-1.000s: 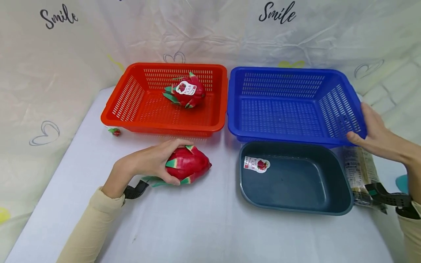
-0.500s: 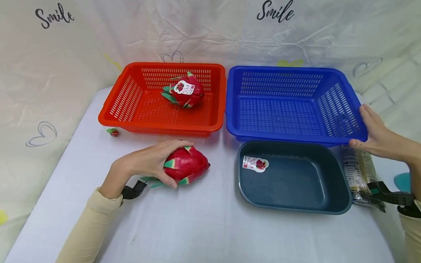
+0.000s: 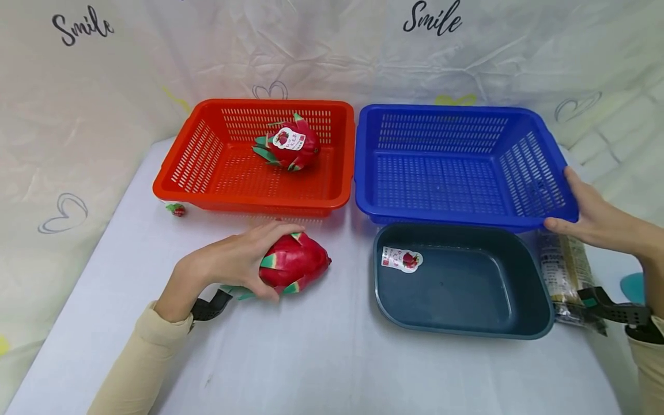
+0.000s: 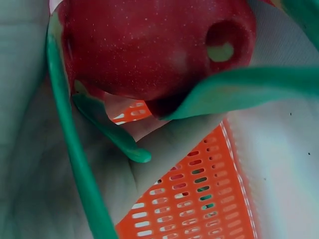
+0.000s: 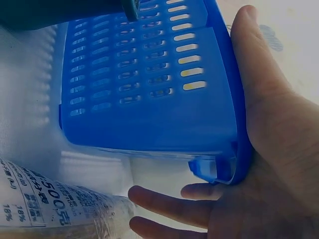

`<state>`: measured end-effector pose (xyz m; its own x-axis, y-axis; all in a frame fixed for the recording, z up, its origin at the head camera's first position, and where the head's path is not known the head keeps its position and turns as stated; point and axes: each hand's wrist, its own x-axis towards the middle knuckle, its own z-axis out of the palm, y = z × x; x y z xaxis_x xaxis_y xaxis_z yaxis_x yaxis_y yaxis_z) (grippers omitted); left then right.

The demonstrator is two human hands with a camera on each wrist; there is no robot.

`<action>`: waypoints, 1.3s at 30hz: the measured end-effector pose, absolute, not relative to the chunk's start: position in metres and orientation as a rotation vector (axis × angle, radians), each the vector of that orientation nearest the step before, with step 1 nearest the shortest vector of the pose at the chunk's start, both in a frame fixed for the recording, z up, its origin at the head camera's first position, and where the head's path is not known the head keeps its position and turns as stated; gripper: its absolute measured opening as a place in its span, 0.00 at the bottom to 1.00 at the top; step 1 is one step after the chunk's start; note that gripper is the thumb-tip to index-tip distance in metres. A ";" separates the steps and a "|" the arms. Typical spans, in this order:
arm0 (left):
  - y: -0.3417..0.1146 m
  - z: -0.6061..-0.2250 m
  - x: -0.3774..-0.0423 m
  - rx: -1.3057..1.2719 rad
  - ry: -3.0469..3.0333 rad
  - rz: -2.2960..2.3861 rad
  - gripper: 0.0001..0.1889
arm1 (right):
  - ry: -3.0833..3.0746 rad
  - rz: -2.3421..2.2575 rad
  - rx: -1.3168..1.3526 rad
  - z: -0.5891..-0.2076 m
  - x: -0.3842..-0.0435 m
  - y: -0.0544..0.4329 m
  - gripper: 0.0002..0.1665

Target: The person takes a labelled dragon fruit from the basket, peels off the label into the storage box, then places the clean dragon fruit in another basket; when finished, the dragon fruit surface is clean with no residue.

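Head view: the left hand (image 3: 241, 259) curls round a dragon fruit (image 3: 303, 262) on the table (image 3: 311, 357) — its tip pokes out beyond the fingers. The right hand (image 3: 596, 216), thumb and fingers apart, touches the blue basket (image 3: 441, 217). The red basket (image 3: 249, 203) holds a second fruit (image 3: 307, 153); the tub (image 3: 456, 294), a sticker (image 3: 402, 260).

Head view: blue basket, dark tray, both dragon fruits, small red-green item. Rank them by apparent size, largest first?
1. Blue basket
2. Dark tray
3. Stickered dragon fruit and held dragon fruit: unsure, as the left hand hides part of the latter
4. Small red-green item
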<state>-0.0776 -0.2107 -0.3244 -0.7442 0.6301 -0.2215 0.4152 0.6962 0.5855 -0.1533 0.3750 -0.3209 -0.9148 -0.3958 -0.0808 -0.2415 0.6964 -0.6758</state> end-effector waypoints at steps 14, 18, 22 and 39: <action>-0.211 -0.325 -0.079 0.830 2.532 0.691 0.56 | 2.694 -0.944 -0.421 -0.319 -0.151 0.373 0.60; -0.211 -0.325 -0.080 0.840 2.549 0.671 0.56 | 2.691 -0.943 -0.417 -0.318 -0.151 0.372 0.59; -0.209 -0.325 -0.079 0.882 2.558 0.647 0.55 | 2.678 -0.924 -0.407 -0.316 -0.151 0.371 0.60; -0.205 -0.286 -0.057 1.102 2.664 0.666 0.56 | 2.654 -0.958 -0.408 -0.313 -0.151 0.371 0.61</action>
<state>-0.0569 -0.2045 -0.2857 -0.7082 0.7060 0.0028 0.6243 0.6243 0.4696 -0.1506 0.3708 -0.3129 -0.9180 -0.3570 -0.1726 -0.1645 0.7390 -0.6534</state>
